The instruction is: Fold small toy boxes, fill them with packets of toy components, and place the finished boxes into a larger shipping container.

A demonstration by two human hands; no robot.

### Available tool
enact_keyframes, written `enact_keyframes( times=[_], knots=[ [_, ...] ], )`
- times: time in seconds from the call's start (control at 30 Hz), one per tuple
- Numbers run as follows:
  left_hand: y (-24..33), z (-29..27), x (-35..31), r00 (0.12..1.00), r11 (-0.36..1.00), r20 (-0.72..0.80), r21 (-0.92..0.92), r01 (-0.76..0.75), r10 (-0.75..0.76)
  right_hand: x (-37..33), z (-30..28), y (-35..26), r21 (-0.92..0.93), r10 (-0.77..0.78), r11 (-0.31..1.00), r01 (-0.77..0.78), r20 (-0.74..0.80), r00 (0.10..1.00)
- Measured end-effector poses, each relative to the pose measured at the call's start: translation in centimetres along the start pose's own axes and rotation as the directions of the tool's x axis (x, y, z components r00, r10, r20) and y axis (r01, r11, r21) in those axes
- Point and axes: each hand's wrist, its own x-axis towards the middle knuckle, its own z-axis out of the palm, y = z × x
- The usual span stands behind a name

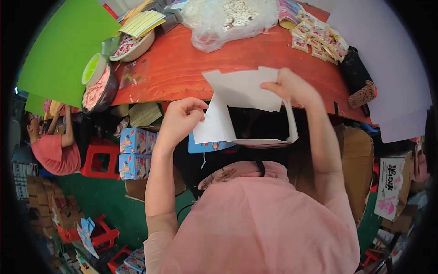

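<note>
A white paperboard box [213, 125], partly folded, is held in front of me at the table's near edge. Its middle is open, and through it I see a dark gap. My right hand [292, 86] pinches the raised top flap [242, 86] at its right corner, thumb on the inner face. At the box's left side my left hand [185, 116] has its fingers curled onto the panel's edge. Beneath the box a blue printed piece [210, 147] shows in part over my lap.
On the red table [173, 68] lie a clear bag of white pieces [237, 16], small packets [319, 39] and a black cylinder [358, 73]. Bowls of packets [132, 48] and pink pieces [98, 93] stand left. Blue boxes [134, 155], a red stool [102, 157] and another person [54, 146] are beyond.
</note>
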Motion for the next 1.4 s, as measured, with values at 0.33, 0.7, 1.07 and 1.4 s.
enact_keyframes(
  times=[0.33,0.7,1.07,1.4],
  knots=[
    [-1.0,5.7,6.7,0.991,0.676,0.089,0.737,0.003,-0.102,0.2,5.5,7.2,0.022,0.084,0.996,-0.084,-0.021,0.996],
    [-3.5,9.2,10.1,0.953,0.989,0.305,0.14,-0.045,0.0,-3.8,5.1,11.6,0.556,0.043,0.829,-0.057,0.039,0.998],
    [-1.8,10.6,10.8,0.911,0.994,0.407,0.048,-0.093,0.066,-5.0,3.3,13.1,0.424,0.009,0.904,-0.049,0.095,0.995],
    [-3.8,11.0,9.5,0.76,0.784,0.373,0.122,-0.608,0.532,-5.2,3.4,12.9,0.337,-0.349,0.903,0.268,0.206,0.914]
  ],
)
